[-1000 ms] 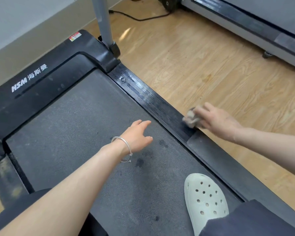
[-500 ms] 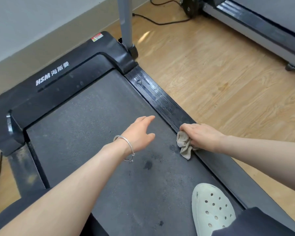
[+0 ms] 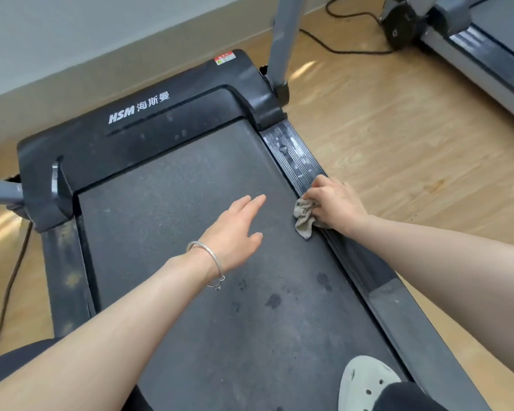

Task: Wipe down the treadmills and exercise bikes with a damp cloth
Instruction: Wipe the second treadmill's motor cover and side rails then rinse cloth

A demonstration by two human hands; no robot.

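Right hand [image 3: 337, 203], its grip bunching the cloth [image 3: 303, 219], works mid-frame on the right rail [image 3: 294, 155] of the treadmill [image 3: 137, 149], left hand [image 3: 235, 229] spread empty; the grimy left rail [image 3: 67, 277] and spotted belt [image 3: 175, 218] look undone.

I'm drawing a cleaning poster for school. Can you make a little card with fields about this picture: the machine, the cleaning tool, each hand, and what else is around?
Machine: black treadmill marked HSM, on a wooden floor
Cleaning tool: crumpled beige cloth
Right hand: grips the cloth against the side rail
Left hand: fingers straight, holds nothing, over the belt; bracelet on the wrist
Belt marks: dark spots
Also around: pale shoe on the belt, second treadmill far right, black cable on the floor
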